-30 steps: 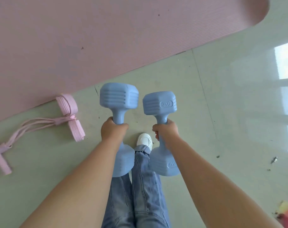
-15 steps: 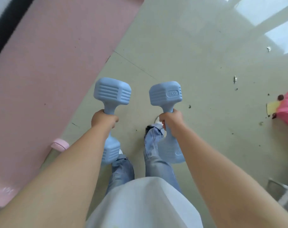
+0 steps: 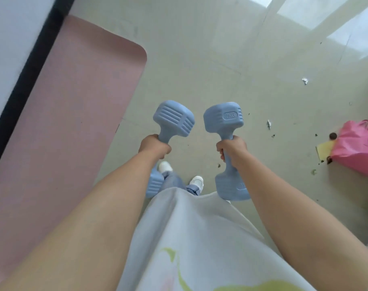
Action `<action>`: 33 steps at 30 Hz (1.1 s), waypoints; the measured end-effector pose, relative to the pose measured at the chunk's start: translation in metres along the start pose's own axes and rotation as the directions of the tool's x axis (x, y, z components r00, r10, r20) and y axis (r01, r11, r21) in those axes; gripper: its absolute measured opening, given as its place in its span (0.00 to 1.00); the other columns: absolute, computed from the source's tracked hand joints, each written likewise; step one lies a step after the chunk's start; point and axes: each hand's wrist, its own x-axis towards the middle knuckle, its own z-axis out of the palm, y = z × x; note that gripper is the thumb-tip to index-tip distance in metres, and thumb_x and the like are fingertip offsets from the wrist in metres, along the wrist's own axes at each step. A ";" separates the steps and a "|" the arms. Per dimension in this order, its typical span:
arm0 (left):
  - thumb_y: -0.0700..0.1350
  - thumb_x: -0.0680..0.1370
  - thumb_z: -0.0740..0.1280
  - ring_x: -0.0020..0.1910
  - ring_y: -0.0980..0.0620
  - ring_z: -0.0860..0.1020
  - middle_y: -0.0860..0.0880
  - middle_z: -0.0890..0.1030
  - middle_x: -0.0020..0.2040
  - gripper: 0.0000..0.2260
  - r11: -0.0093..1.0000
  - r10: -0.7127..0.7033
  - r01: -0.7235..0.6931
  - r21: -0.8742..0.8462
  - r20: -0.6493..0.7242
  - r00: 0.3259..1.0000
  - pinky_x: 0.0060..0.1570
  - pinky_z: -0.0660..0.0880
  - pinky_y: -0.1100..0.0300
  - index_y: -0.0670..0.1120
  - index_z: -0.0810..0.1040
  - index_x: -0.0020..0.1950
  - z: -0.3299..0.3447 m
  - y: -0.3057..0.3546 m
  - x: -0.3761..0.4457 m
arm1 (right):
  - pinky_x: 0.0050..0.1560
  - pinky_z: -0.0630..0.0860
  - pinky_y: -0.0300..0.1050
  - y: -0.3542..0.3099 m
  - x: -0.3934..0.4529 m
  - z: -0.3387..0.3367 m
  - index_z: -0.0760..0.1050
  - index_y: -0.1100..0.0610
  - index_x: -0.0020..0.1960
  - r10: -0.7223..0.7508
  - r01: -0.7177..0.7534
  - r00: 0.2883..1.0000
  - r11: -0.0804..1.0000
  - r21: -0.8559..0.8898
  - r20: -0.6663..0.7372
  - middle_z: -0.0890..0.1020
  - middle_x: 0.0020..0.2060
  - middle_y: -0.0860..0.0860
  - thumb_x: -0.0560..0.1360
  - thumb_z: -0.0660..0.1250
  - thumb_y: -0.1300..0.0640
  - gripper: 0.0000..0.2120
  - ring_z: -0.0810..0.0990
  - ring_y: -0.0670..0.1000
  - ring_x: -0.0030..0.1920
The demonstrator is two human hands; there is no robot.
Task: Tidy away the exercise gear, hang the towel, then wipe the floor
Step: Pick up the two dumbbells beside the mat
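With each hand's fingers wrapped around one blue dumbbell, the left hand holding the left dumbbell and the right hand the right dumbbell, a loosened grip could drop either weight onto the white shoes at lower centre.

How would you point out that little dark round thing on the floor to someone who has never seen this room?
Find the pink plastic bag on the floor at the right edge. At its upper left corner, above the yellow paper, lies a small dark round object. Unlike the scattered crumbs and foil scraps, it is a neat brown disc.
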 end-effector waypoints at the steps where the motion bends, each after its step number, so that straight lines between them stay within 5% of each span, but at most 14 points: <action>1: 0.37 0.74 0.63 0.36 0.47 0.74 0.46 0.74 0.33 0.03 1.000 0.018 -0.018 -0.004 0.004 1.000 0.33 0.67 0.63 0.43 0.71 0.42 -0.007 0.018 0.008 | 0.29 0.66 0.39 -0.021 0.007 -0.007 0.65 0.59 0.31 -0.015 0.015 1.000 1.000 -0.014 0.001 0.70 0.26 0.54 0.70 0.60 0.69 0.11 0.67 0.51 0.25; 5: 0.39 0.74 0.64 0.46 0.43 0.78 0.43 0.77 0.47 0.07 0.994 0.103 -0.102 0.040 -0.021 0.994 0.45 0.71 0.57 0.43 0.72 0.52 -0.049 0.096 0.055 | 0.28 0.66 0.39 -0.112 0.040 -0.030 0.65 0.59 0.32 -0.055 0.057 0.998 0.995 -0.077 0.027 0.70 0.27 0.54 0.70 0.60 0.69 0.11 0.68 0.51 0.25; 12: 0.38 0.74 0.64 0.43 0.44 0.72 0.41 0.79 0.56 0.14 0.973 0.168 -0.151 0.172 -0.089 0.982 0.41 0.66 0.59 0.39 0.72 0.60 -0.159 0.235 0.142 | 0.41 0.70 0.43 -0.286 0.100 -0.070 0.67 0.60 0.38 -0.013 0.006 1.000 0.973 -0.232 -0.025 0.72 0.29 0.53 0.70 0.62 0.68 0.06 0.74 0.53 0.32; 15: 0.39 0.75 0.65 0.48 0.42 0.76 0.41 0.79 0.56 0.13 0.966 0.138 -0.111 0.233 -0.105 0.985 0.42 0.69 0.58 0.39 0.74 0.59 -0.203 0.295 0.173 | 0.34 0.68 0.39 -0.356 0.124 -0.093 0.65 0.59 0.36 -0.004 -0.004 1.000 0.959 -0.282 -0.028 0.70 0.29 0.53 0.70 0.63 0.67 0.08 0.74 0.56 0.39; 21: 0.40 0.75 0.64 0.57 0.41 0.78 0.41 0.79 0.57 0.12 0.920 0.114 -0.061 0.387 -0.115 0.987 0.51 0.75 0.56 0.39 0.75 0.58 -0.276 0.424 0.252 | 0.28 0.64 0.37 -0.500 0.199 -0.136 0.63 0.59 0.32 -0.047 0.044 0.999 0.955 -0.294 -0.005 0.70 0.27 0.54 0.71 0.59 0.67 0.11 0.68 0.51 0.26; 29: 0.40 0.76 0.64 0.51 0.42 0.79 0.41 0.79 0.51 0.11 0.918 0.081 -0.019 0.395 -0.141 0.987 0.42 0.71 0.58 0.37 0.75 0.57 -0.374 0.628 0.371 | 0.28 0.63 0.38 -0.703 0.306 -0.220 0.61 0.59 0.32 -0.080 0.072 0.997 0.952 -0.296 -0.013 0.69 0.27 0.53 0.70 0.58 0.68 0.11 0.67 0.51 0.27; 33: 0.40 0.76 0.64 0.43 0.44 0.74 0.47 0.72 0.36 0.05 0.937 0.101 -0.048 0.346 -0.137 0.985 0.40 0.68 0.60 0.41 0.70 0.42 -0.418 0.715 0.422 | 0.29 0.64 0.38 -0.792 0.347 -0.259 0.62 0.59 0.32 -0.057 0.037 0.997 0.957 -0.288 -0.060 0.70 0.27 0.54 0.70 0.58 0.68 0.10 0.68 0.51 0.27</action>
